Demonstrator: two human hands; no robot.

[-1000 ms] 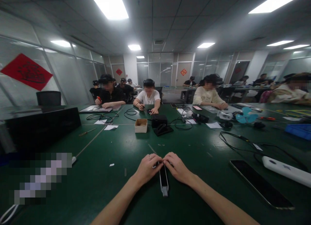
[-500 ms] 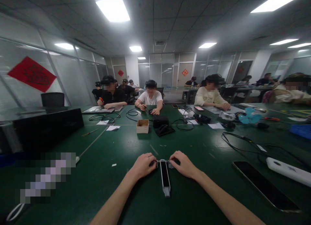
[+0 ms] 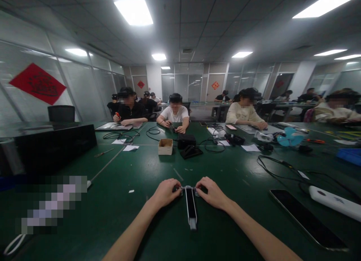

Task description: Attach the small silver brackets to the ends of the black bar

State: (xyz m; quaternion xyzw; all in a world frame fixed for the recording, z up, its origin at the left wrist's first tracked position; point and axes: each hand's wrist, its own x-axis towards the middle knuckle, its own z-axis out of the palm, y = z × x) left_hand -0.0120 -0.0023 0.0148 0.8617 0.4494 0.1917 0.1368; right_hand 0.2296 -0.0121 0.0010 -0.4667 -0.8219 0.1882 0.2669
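A narrow device (image 3: 191, 204) with a white frame and a black middle lies lengthwise on the green table in front of me. Its near end has a grey block, and small grey side pieces stick out left and right at its far end. My left hand (image 3: 167, 192) is closed, its thumb and fingers pinching the left side piece. On the other side, my right hand (image 3: 210, 192) pinches the right side piece (image 3: 196, 192) in the same way. My fingertips partly cover both pieces, and I cannot make out their exact kind.
To the right lie a black phone (image 3: 307, 219), a white power strip (image 3: 334, 202) and black cables (image 3: 270, 167). Ahead stand a small cardboard box (image 3: 165, 147) and a black case (image 3: 186, 141). A blue fan (image 3: 290, 137) is farther right. Several people sit across the table.
My right hand's fingers have shifted slightly around the right side piece. The left hand keeps its grip, and the device stays in nearly the same place. The view has tilted a little.
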